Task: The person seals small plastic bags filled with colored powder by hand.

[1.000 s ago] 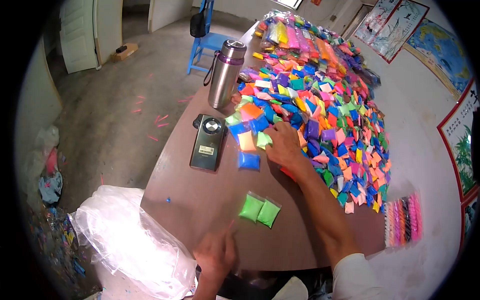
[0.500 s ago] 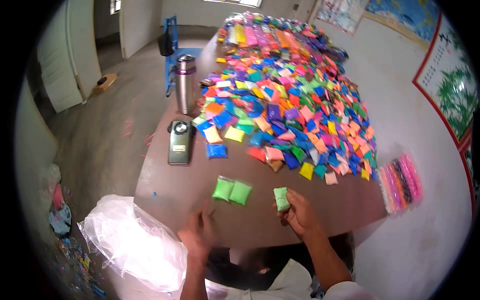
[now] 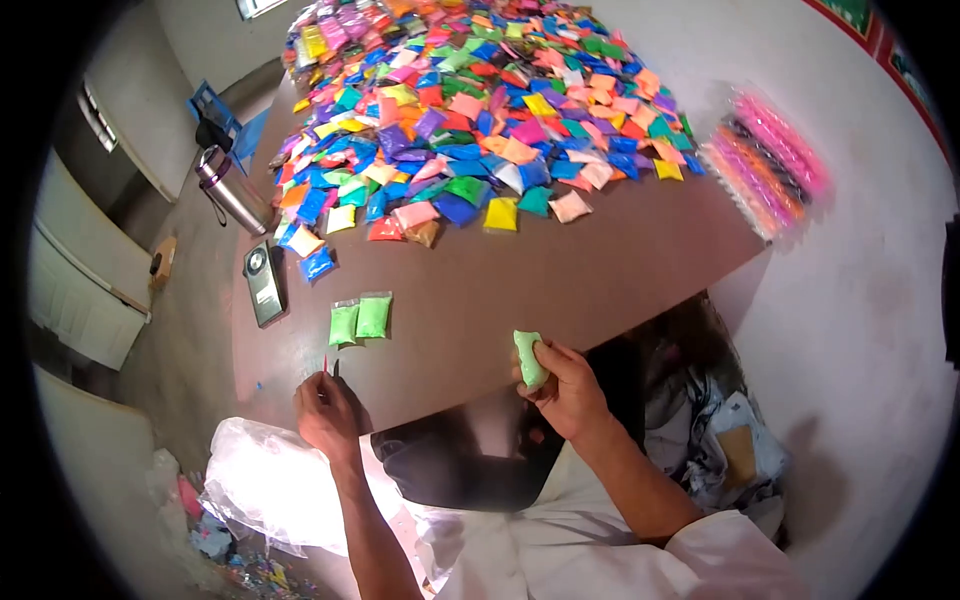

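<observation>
My right hand [image 3: 572, 392] grips a light green piece [image 3: 529, 360], soft-looking like clay or a small filled packet, above the table's near edge. The thumb lies across its side. My left hand [image 3: 326, 412] is closed over the table's near left part, with a thin red stick-like thing [image 3: 325, 365] poking up from its fingertips; its kind cannot be made out. Just beyond that hand lie two clear packets of green material, a left packet [image 3: 343, 324] and a right packet [image 3: 374, 316], side by side and touching.
A large heap of colourful packets [image 3: 460, 130] covers the far part of the brown table [image 3: 440, 290]. At left stand a steel thermos [image 3: 236, 190] and a dark phone-like device [image 3: 264, 285]. Bundled pink and orange packs [image 3: 765, 165] lie at right. A clear plastic bag [image 3: 265, 480] hangs at lower left.
The view has turned, shifting the table contents left and up. My left hand, blurred before, now shows the thin red thing pointing up. My right hand still holds the green piece, now tilted differently.
</observation>
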A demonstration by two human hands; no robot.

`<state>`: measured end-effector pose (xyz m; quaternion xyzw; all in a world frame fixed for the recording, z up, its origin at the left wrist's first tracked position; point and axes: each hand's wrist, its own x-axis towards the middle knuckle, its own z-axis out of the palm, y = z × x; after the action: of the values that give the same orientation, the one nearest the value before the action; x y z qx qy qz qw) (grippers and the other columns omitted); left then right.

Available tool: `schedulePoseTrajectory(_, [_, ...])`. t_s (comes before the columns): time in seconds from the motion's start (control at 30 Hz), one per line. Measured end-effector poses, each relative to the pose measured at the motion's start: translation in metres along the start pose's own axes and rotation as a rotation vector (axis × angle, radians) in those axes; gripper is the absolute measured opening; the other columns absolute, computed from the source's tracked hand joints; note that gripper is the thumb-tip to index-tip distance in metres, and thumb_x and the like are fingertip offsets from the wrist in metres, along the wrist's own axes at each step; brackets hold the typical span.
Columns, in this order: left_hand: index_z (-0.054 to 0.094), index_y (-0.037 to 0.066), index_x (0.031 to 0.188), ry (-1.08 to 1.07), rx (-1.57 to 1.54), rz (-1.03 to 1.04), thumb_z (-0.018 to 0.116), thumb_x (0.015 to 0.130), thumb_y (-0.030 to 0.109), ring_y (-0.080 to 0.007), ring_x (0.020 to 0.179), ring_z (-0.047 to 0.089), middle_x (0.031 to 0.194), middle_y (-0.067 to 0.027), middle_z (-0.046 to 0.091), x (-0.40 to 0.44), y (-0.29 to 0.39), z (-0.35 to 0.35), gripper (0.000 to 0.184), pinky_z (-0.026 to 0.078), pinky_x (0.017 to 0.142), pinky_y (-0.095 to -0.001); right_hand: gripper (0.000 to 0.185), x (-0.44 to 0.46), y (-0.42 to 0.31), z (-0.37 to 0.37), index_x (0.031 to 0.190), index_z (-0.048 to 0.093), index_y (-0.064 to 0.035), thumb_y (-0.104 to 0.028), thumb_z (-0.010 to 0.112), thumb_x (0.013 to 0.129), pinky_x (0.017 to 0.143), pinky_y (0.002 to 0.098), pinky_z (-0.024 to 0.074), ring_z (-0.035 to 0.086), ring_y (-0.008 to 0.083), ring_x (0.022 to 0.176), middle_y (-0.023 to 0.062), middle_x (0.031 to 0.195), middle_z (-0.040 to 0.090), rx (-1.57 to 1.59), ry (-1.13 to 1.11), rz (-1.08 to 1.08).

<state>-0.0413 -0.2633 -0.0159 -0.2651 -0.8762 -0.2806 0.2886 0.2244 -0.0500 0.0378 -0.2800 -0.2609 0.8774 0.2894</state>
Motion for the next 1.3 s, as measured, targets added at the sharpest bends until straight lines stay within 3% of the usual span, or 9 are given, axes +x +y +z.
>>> schedulePoseTrajectory(0.1, [0.074,0.003,0.101,0.02,-0.102,0.006,0.073,0.099,0.01,-0.026,0.071,0.068,0.089,-0.0127,0.072,0.003,-0.002,0.001,0.008,0.055,0.065,-0.037,0.038,-0.009,-0.003,-0.008,0.133,0.063,-0.0033,-0.03,0.064,0.107,0.074,0.0295,0.0542,0.066,0.0188,0.092,0.0109,0.114,0.069,0.095,-0.03,0.083])
schedulePoseTrajectory(0.17, [0.074,0.001,0.1,-0.049,-0.184,-0.029,0.072,0.1,0.01,-0.0231,0.069,0.067,0.086,-0.0129,0.072,0.0,0.013,-0.012,0.009,0.054,0.064,-0.0354,0.026,-0.012,-0.002,-0.002,0.11,0.066,-0.0076,-0.03,0.054,0.112,0.056,0.0282,0.0444,0.059,0.0147,0.066,0.0076,0.091,0.069,0.04,0.052,0.118])
schedulePoseTrajectory(0.3, [0.072,-0.003,0.098,-0.303,-0.545,-0.06,0.071,0.104,0.011,-0.006,0.065,0.052,0.073,-0.001,0.064,-0.025,0.1,-0.056,0.015,0.041,0.058,-0.0249,0.031,-0.016,0.017,-0.023,0.099,0.061,-0.0096,-0.035,0.05,0.114,0.049,0.0275,0.0354,0.048,0.0125,0.055,0.0058,0.081,0.064,-0.059,-0.021,0.132])
schedulePoseTrajectory(0.4, [0.073,0.003,0.094,-0.385,-0.58,0.182,0.078,0.096,0.006,-0.0118,0.056,0.056,0.07,-0.0053,0.063,-0.058,0.157,-0.072,0.007,0.044,0.054,-0.027,0.031,-0.021,0.03,-0.023,0.099,0.061,-0.0111,-0.04,0.056,0.11,0.048,0.0245,0.0402,0.055,0.0096,0.056,0.0025,0.078,0.061,-0.072,-0.045,0.139])
schedulePoseTrajectory(0.53, [0.071,0.002,0.093,-0.46,-0.812,0.193,0.078,0.094,0.0,-0.0181,0.055,0.061,0.073,-0.0097,0.066,-0.076,0.201,-0.074,0.007,0.048,0.053,-0.0307,0.031,-0.029,0.032,-0.01,0.098,0.06,-0.0121,-0.039,0.053,0.112,0.047,0.0253,0.0391,0.052,0.0078,0.055,0.0011,0.078,0.06,-0.114,0.139,0.195])
schedulePoseTrajectory(0.67, [0.071,0.002,0.092,-0.44,-0.684,0.35,0.077,0.094,-0.001,-0.0193,0.056,0.063,0.073,-0.0102,0.067,-0.067,0.187,-0.057,0.007,0.048,0.053,-0.0309,0.031,-0.03,0.054,-0.03,0.097,0.06,-0.0123,-0.037,0.051,0.114,0.055,0.025,0.0422,0.052,0.006,0.065,-0.0023,0.08,0.056,-0.318,0.064,-0.006])
schedulePoseTrajectory(0.9, [0.071,0.001,0.093,-0.486,-0.754,0.406,0.077,0.091,-0.004,-0.0237,0.056,0.064,0.072,-0.0123,0.065,-0.068,0.19,-0.066,0.008,0.049,0.053,-0.0331,0.033,-0.033,0.046,-0.023,0.093,0.06,-0.012,-0.036,0.051,0.114,0.063,0.0281,0.0447,0.05,0.0072,0.07,-0.0034,0.084,0.054,-0.111,0.116,0.148])
schedulePoseTrajectory(0.97, [0.071,0.001,0.092,-0.456,-0.71,0.347,0.078,0.09,-0.004,-0.0243,0.056,0.064,0.071,-0.0121,0.065,-0.069,0.183,-0.055,0.009,0.049,0.053,-0.0333,0.035,-0.033,0.051,-0.026,0.096,0.061,-0.0138,-0.042,0.05,0.115,0.047,0.0232,0.0367,0.047,0.005,0.058,-0.0047,0.076,0.056,-0.236,0.099,0.074])
schedulePoseTrajectory(1.3, [0.07,0.002,0.09,-0.462,-0.606,0.322,0.075,0.09,-0.005,-0.0264,0.058,0.065,0.074,-0.0111,0.067,-0.065,0.171,-0.054,0.008,0.05,0.054,-0.0349,0.034,-0.039,0.053,-0.024,0.094,0.058,-0.0148,-0.041,0.051,0.114,0.043,0.0231,0.0333,0.045,0.0057,0.053,-0.0038,0.072,0.053,-0.137,0.091,0.09])
